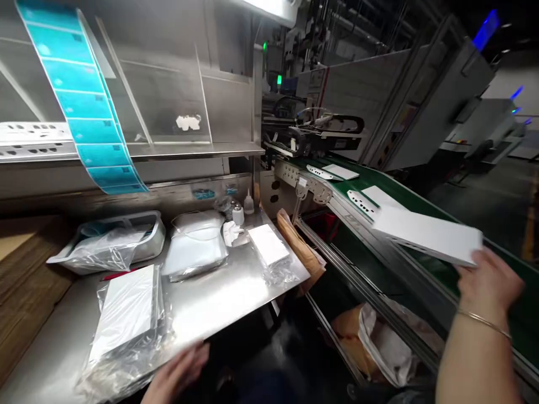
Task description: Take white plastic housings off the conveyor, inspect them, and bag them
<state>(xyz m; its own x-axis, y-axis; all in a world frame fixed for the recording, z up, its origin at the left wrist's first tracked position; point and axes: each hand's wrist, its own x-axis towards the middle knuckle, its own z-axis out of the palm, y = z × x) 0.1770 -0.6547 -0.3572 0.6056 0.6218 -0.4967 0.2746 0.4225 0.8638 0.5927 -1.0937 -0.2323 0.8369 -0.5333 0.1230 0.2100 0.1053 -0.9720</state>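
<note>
Now my right grip [490, 278] is clamped on the near end of a flat, oblong white piece [427, 231], which reaches ahead of it over the green conveyor belt [383, 180]. Held only there, the piece could tip and knock the white, dark-holed panel [357, 200] beyond. The piece's top looks plain, its edge dark-marked. My left grip [181, 367] blurs by the shiny metal surface [210, 306]; fingers apart or together, I cannot tell.

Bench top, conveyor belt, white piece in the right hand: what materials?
Bench top: likely stainless steel; grey, bright smeared reflections.
Conveyor belt: perhaps PVC or rubber; uniform green, low sheen.
White piece in the right hand: card or plastic, can't tell which; smooth, plain white, no strong glare.
</note>
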